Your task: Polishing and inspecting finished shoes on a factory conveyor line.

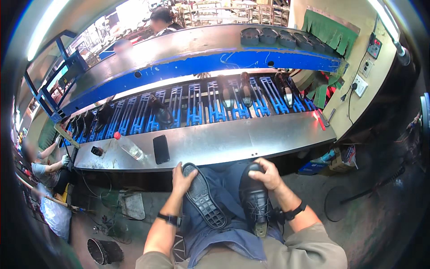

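A black rubber shoe sole [205, 202] rests over my left thigh, its gridded hollow side facing up. My left hand [182, 177] grips its far end, thumb on top and fingers curled round the outer edge. Over my right thigh lies a black lace-up shoe upper [255, 196], toe pointing away from me, with a pale piece showing at its heel end. My right hand [267, 175] is closed on the toe, thumb pressed on top. Sole and upper are apart, side by side. The underside of the upper is hidden.
Ahead runs a metal bench [206, 139] holding a black phone [161, 149] and a clear bottle [130, 147]. Beyond it, blue conveyor racks [194, 105] carry several shoes. More soles [286, 39] sit on the upper shelf. A co-worker [49, 168] works at far left; a bucket [105, 251] stands below.
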Tool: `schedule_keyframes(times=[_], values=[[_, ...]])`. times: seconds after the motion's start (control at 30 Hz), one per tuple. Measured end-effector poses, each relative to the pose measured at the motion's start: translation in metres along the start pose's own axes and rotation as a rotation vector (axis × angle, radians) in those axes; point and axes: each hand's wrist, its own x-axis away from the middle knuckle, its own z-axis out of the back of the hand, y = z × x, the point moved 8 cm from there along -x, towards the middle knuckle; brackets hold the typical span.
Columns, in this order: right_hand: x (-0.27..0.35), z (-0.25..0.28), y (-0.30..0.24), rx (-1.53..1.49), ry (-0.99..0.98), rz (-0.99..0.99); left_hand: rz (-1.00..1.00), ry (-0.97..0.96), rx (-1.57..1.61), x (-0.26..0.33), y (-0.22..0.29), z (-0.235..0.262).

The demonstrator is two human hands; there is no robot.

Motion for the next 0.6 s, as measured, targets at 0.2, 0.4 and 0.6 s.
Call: schedule_keyframes(times=[0.2, 0.4, 0.6], values=[[0.047, -0.019, 0.02, -0.533, -0.174, -0.204, 0.5, -0.393, 1.237, 0.0, 0.001, -0.021], [0.12, -0.01, 0.114, -0.704, -0.098, -0.651, 0.204, -0.585, 1.468, 0.027, 0.065, 0.036], [0.087, -0.024, 0.08, -0.641, -0.13, -0.61, 0.323, -0.577, 1.648, 0.033, 0.101, 0.021]])
